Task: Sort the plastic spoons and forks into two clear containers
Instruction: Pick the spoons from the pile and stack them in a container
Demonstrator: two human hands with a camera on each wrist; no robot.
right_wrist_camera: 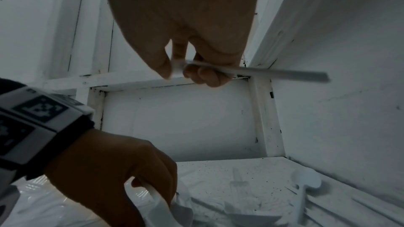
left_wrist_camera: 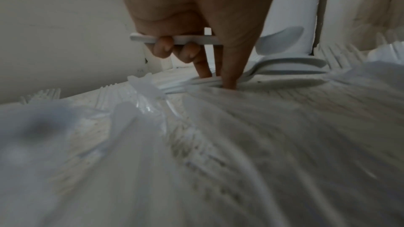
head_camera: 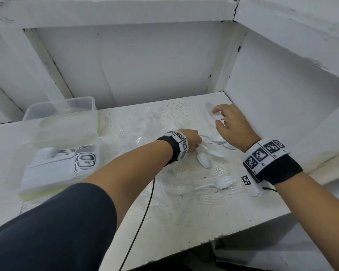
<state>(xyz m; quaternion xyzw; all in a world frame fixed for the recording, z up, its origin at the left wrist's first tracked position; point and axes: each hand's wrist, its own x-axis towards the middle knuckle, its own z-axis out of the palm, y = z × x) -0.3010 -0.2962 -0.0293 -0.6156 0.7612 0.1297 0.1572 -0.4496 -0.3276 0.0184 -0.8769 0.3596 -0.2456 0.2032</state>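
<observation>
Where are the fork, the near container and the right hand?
fork [head_camera: 222, 182], head view, on its tines.
near container [head_camera: 53, 184], head view, on its front wall.
right hand [head_camera: 233, 126], head view, on its back.

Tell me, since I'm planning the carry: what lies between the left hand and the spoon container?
In the head view, crinkled clear plastic wrap on speckled tabletop separates left hand from spoon container.

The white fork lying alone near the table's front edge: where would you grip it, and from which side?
Judging from the head view, pinch the white fork at mid-handle, coming straight down from above. It lies flat on the table, handle pointing left, tines right toward the right wrist. The handle is a narrow, straight bar; the tines are wide and overlap clear forks, so they look harder to pick cleanly.
</observation>
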